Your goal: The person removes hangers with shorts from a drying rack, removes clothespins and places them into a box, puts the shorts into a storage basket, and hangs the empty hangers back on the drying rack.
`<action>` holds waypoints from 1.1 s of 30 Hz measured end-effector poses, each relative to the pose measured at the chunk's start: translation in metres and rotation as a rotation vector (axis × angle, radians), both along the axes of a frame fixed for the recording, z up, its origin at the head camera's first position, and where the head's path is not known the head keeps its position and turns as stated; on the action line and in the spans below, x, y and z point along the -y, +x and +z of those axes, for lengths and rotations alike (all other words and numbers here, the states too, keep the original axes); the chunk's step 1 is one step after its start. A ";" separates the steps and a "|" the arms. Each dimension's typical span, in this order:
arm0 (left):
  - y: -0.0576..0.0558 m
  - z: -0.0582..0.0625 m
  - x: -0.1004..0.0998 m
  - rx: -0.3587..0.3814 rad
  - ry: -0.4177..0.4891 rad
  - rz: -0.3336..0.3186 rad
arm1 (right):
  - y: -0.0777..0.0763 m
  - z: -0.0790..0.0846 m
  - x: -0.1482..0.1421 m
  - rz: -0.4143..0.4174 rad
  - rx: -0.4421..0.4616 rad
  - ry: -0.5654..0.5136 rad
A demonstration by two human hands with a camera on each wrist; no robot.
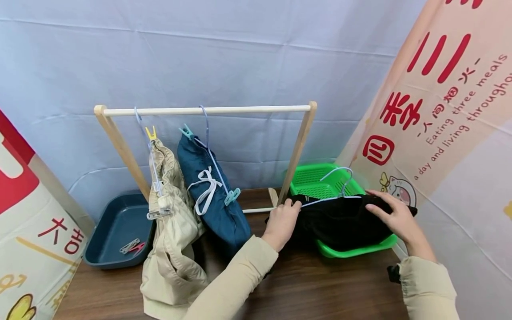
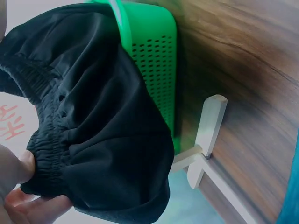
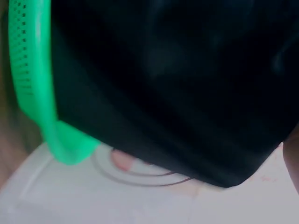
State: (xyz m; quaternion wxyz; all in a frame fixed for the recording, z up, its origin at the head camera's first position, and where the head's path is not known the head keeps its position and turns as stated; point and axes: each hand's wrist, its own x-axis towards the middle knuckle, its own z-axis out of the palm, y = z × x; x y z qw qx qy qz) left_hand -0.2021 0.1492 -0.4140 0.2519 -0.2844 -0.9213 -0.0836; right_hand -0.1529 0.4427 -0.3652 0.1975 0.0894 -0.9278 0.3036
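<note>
Black elastic-waisted bottoms [image 1: 340,224] lie spread over a green perforated basket [image 1: 306,171]. A pale blue hanger [image 1: 320,202] runs along their waistband, its hook pointing up. My left hand [image 1: 282,222] pinches the left end of the gathered waistband; in the left wrist view, thumb and fingers of the left hand [image 2: 28,186] close on that waistband. At the other end, my right hand [image 1: 396,218] lies against the black cloth, thumb and fingers spread apart. Black cloth [image 3: 163,93] fills most of the right wrist view, and the fingers are hidden there.
A wooden rack [image 1: 302,146] with a white rail stands behind. Beige trousers [image 1: 172,253] and blue bottoms [image 1: 216,195] with a white drawstring hang from it on clipped hangers. At the left, a dark blue basin [image 1: 112,222] holds a few clothespins [image 1: 132,246].
</note>
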 end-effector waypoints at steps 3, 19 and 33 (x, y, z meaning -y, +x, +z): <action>0.000 0.000 0.000 0.012 0.007 0.009 | -0.004 0.004 0.012 0.021 -0.011 0.076; 0.001 0.005 -0.004 0.060 0.024 -0.003 | -0.021 -0.002 0.029 0.103 -0.316 0.090; -0.001 0.005 -0.004 0.102 0.054 -0.010 | -0.012 -0.006 -0.001 0.011 -0.340 0.013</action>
